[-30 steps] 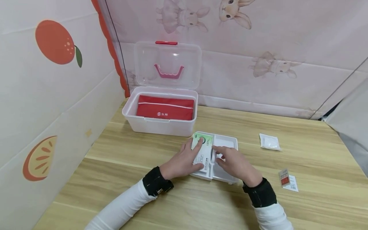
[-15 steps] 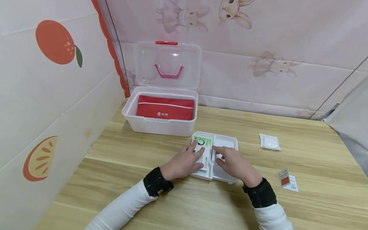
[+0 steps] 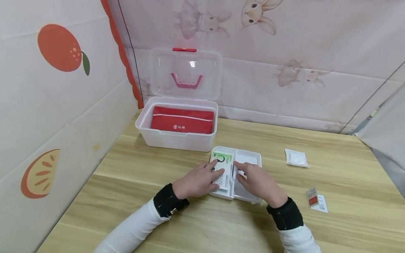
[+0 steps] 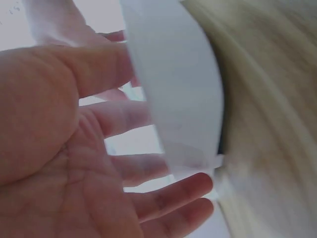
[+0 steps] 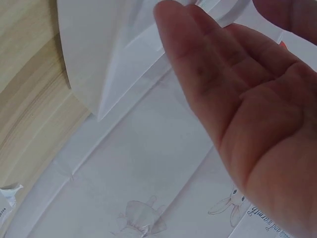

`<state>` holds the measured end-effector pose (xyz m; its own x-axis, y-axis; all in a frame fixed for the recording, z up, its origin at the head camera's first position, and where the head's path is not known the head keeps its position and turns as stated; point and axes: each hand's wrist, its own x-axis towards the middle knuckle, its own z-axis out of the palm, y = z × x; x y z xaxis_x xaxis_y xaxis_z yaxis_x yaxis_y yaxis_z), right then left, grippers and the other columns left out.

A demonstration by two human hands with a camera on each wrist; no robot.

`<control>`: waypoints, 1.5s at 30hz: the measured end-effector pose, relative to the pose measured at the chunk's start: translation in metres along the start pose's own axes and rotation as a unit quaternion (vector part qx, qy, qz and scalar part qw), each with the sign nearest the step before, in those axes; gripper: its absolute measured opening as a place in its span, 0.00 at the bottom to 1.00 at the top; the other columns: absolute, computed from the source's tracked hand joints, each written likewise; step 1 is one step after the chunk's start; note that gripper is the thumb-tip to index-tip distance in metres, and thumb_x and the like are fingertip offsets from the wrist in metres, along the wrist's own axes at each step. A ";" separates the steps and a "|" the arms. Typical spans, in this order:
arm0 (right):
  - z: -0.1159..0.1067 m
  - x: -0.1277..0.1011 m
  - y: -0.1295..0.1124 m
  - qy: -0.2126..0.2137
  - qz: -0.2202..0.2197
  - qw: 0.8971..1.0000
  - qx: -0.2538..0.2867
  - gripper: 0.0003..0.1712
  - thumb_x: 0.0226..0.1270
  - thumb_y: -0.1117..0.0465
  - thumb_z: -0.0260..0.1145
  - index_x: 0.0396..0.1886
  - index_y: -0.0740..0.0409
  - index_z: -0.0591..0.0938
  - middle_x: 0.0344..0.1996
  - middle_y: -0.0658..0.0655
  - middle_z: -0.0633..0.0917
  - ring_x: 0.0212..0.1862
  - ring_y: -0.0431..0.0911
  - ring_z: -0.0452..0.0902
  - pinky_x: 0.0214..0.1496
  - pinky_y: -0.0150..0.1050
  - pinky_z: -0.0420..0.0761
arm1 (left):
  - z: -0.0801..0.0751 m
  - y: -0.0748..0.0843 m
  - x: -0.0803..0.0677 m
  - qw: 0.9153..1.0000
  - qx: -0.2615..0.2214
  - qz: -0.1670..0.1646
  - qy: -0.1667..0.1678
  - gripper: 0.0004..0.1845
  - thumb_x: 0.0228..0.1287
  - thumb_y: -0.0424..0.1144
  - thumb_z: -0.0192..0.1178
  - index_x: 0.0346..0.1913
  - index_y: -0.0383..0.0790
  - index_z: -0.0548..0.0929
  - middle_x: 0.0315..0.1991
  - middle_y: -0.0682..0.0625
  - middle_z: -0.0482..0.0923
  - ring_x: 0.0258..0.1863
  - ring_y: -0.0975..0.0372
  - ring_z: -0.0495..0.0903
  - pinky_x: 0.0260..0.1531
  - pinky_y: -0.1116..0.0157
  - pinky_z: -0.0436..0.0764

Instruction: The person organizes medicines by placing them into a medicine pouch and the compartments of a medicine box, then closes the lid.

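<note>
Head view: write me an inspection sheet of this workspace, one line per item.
Surface: wooden table.
Job's things: white tray with two compartments; green-and-white box lies in the left one.
Clutter: open storage box holding a red pouch; white packet; small red-and-white sachet on a paper slip.
Hands: left hand rests on the green-and-white box, fingers straight; right hand rests on the tray, holding nothing.
Cables: nothing seen.
Surroundings: rabbit-print and orange-print walls.

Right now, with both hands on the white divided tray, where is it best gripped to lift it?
Likely by its two short outer walls, one hand from each side. The white divided tray lies flat on the table, and the green-and-white box under the left hand weights its left compartment. The right hand rests over the right one.
</note>
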<state>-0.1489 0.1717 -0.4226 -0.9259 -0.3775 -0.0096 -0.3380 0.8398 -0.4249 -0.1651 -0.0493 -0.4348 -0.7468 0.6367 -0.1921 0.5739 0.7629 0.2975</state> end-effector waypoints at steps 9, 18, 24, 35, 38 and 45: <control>-0.053 -0.031 0.025 0.051 -0.014 0.998 0.026 0.29 0.68 0.62 0.67 0.65 0.70 0.72 0.55 0.73 0.79 0.51 0.65 0.79 0.49 0.58 0.80 | -0.008 0.010 -0.014 1.000 0.008 0.003 0.010 0.32 0.70 0.50 0.60 0.74 0.46 0.67 0.73 0.39 0.62 0.69 0.49 0.66 0.68 0.52 0.67; -0.114 -0.099 0.103 -0.002 0.193 0.981 -0.029 0.39 0.73 0.48 0.61 0.64 0.80 0.65 0.55 0.84 0.72 0.52 0.76 0.72 0.45 0.64 0.76 | -0.020 0.020 -0.022 0.999 0.012 0.019 0.028 0.30 0.69 0.50 0.61 0.71 0.44 0.71 0.71 0.40 0.66 0.69 0.50 0.67 0.65 0.51 0.70; -0.112 -0.095 0.124 -0.080 0.227 0.970 -0.027 0.47 0.67 0.41 0.65 0.61 0.82 0.65 0.42 0.78 0.80 0.43 0.67 0.79 0.40 0.56 0.79 | -0.024 0.020 -0.026 0.999 0.004 0.016 0.039 0.30 0.70 0.49 0.61 0.70 0.43 0.71 0.70 0.40 0.67 0.68 0.51 0.68 0.64 0.52 0.72; -0.084 -0.075 0.128 -0.105 0.206 0.973 0.004 0.27 0.55 0.66 0.69 0.52 0.78 0.75 0.29 0.58 0.80 0.31 0.49 0.74 0.33 0.43 0.75 | -0.028 0.021 -0.029 0.999 0.014 0.024 0.046 0.28 0.69 0.49 0.61 0.68 0.41 0.74 0.68 0.40 0.70 0.66 0.51 0.70 0.63 0.54 0.73; -0.081 -0.072 0.124 -0.094 0.190 0.977 0.010 0.24 0.53 0.71 0.65 0.51 0.76 0.76 0.25 0.55 0.76 0.27 0.47 0.70 0.29 0.40 0.69 | -0.028 0.021 -0.029 0.998 0.018 0.026 0.046 0.28 0.70 0.49 0.61 0.67 0.41 0.74 0.67 0.40 0.70 0.66 0.52 0.70 0.63 0.54 0.73; -0.084 -0.068 0.091 0.021 0.094 0.995 0.005 0.18 0.63 0.70 0.65 0.53 0.70 0.80 0.25 0.52 0.77 0.26 0.45 0.69 0.25 0.35 0.68 | -0.031 0.023 -0.029 0.998 0.012 0.028 0.055 0.27 0.70 0.48 0.61 0.68 0.42 0.73 0.66 0.42 0.71 0.65 0.53 0.71 0.62 0.55 0.73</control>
<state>-0.1309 0.3061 -0.3848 -0.9788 -0.1982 -0.0524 -0.1572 0.8899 -0.4282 -0.1403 -0.0535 -0.3935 -0.7456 0.6626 -0.0710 0.6219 0.7302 0.2829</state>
